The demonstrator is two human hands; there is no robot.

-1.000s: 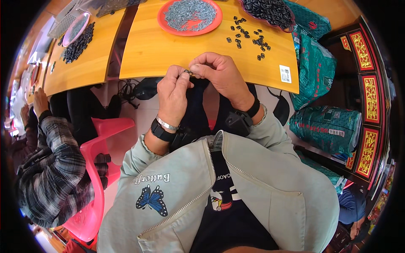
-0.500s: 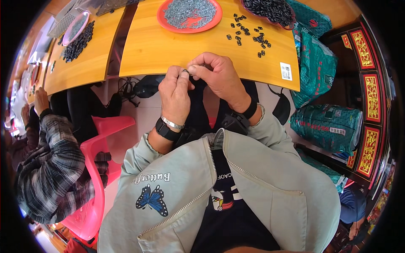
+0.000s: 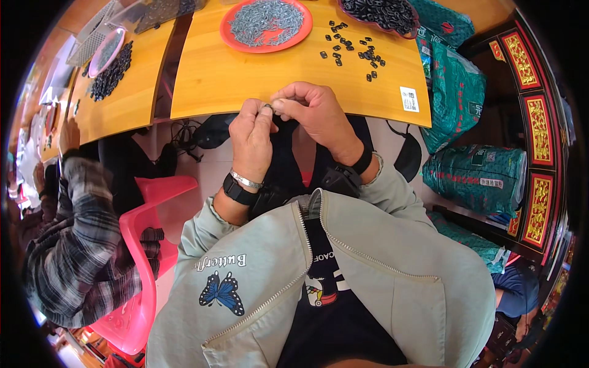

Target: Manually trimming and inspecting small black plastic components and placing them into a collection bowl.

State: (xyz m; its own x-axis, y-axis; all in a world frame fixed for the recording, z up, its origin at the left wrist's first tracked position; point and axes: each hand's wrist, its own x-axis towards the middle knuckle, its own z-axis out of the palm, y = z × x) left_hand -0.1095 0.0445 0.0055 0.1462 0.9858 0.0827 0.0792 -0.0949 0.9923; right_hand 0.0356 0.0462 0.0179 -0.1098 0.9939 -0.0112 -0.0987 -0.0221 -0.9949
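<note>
My left hand (image 3: 251, 136) is closed in a pinch round a small black part (image 3: 268, 107), of which only a bit shows between thumb and fingertip. Against it, my right hand (image 3: 319, 118) pinches with thumb and forefinger; whatever those fingertips hold is too small to make out. Both hands are raised just off the table's near edge, above my lap. Beyond them on the yellow wooden table (image 3: 245, 86) stands a red plate (image 3: 227, 35) of thin grey metal pins or screws. Several small black rectangular pieces (image 3: 348, 45) lie scattered to its right.
A bowl heaped with black pieces (image 3: 381, 13) sits at the far right. Green printed sacks (image 3: 457, 92) stand beside the table. To the left, a person in a plaid sleeve (image 3: 92, 208) sits on a pink chair (image 3: 138, 257) at another table with a black pile (image 3: 112, 76).
My hands stay together, their fingertips shifting slightly round the small part. The view has tilted a little, and the neighbour's arm has moved forward to their table.
</note>
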